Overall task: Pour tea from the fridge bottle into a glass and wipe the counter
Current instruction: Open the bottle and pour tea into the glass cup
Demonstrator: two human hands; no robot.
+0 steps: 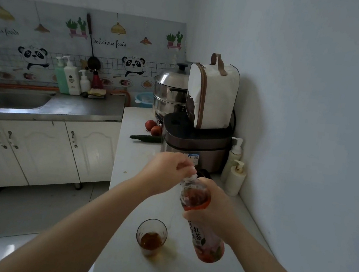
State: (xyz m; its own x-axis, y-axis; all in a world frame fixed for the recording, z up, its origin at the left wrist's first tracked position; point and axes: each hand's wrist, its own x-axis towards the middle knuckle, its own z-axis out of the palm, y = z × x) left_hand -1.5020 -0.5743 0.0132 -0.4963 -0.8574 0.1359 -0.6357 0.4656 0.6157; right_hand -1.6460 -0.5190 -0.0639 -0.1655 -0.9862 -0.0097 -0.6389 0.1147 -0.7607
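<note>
A plastic tea bottle (pixel 204 235) with a red label stands upright on the white counter (pixel 133 200), part full of brown tea. My right hand (pixel 212 211) wraps around its upper body. My left hand (pixel 169 171) pinches the white cap (pixel 191 174) at the bottle's top. Left of the bottle, a clear glass (pixel 151 235) stands on the counter with a little brown tea in its bottom. A brownish wet patch (pixel 170 252) lies on the counter beside the glass.
Behind the bottle stand a rice cooker (pixel 196 142) with a white bag on top, a steel steamer pot (pixel 170 93), two pump bottles (pixel 235 175) by the wall, tomatoes (pixel 153 128) and a cucumber (pixel 145 138). A steel sink (pixel 10 97) with soap bottles lies far left.
</note>
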